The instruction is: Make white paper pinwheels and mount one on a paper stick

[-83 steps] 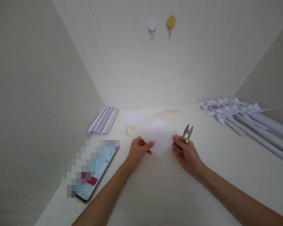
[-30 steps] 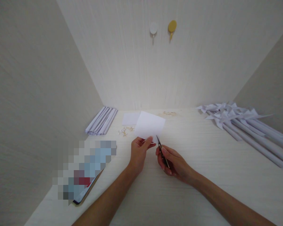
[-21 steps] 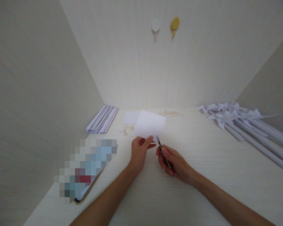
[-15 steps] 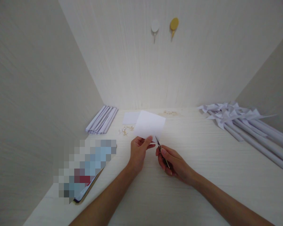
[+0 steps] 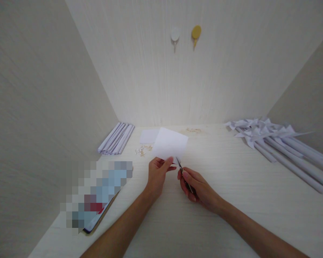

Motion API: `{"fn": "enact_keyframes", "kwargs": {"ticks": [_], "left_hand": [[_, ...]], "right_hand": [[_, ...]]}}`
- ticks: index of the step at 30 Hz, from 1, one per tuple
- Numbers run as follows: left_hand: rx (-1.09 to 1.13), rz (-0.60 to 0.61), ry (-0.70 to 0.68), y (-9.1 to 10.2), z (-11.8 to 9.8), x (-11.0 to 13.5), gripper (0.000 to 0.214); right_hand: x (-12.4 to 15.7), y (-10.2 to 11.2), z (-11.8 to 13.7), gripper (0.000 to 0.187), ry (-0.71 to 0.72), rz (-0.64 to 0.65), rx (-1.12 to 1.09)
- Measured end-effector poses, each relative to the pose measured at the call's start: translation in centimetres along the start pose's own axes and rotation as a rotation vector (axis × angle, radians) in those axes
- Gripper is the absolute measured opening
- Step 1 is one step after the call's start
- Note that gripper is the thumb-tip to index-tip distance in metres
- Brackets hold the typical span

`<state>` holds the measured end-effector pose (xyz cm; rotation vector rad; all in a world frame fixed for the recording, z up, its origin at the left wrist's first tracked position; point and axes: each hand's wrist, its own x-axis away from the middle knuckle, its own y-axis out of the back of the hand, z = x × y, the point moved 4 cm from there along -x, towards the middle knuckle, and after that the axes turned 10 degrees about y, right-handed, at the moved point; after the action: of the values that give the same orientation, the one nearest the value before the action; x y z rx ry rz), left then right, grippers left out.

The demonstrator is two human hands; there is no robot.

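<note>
My left hand (image 5: 157, 174) pinches the near edge of a small white paper square (image 5: 170, 143) and holds it up over the table, tilted away from me. My right hand (image 5: 196, 185) is closed around a pair of small thread snips (image 5: 181, 168). The blade tips touch the paper's lower right edge, just beside my left thumb. Both forearms reach in from the bottom of the view.
A bundle of rolled white paper sticks (image 5: 116, 138) lies back left, with a flat paper square (image 5: 149, 136) and small pale pins (image 5: 143, 150) beside it. Finished paper pinwheels on sticks (image 5: 274, 139) lie at the right. A phone (image 5: 97, 200) rests front left. Walls close three sides.
2.8 s ago the paper lay low between both hands with the snips pointing up. Since then my left hand raised the paper and my right hand brought the snips' tips to its lower edge.
</note>
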<state>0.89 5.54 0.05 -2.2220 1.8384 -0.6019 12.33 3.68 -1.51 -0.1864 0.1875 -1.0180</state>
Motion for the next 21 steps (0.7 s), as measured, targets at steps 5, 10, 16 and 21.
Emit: {"fn": "enact_keyframes", "kwargs": {"ticks": [5,10,16,21], "left_hand": [[-0.012,-0.003,0.008,-0.05,-0.07,0.07,0.023],[-0.022,0.003,0.004,-0.01,-0.01,-0.01,0.023],[-0.02,0.004,0.005,-0.16,-0.12,0.11,0.022],[-0.03,-0.014,0.008,-0.13,-0.12,0.1,0.023]], "right_hand": [[-0.06,0.07,-0.13,0.029,0.007,-0.007,0.003],[-0.04,0.07,-0.03,0.029,0.003,-0.012,0.026],[-0.04,0.07,0.05,0.03,-0.004,-0.019,0.035],[-0.07,-0.01,0.12,0.03,-0.01,-0.027,0.044]]}}
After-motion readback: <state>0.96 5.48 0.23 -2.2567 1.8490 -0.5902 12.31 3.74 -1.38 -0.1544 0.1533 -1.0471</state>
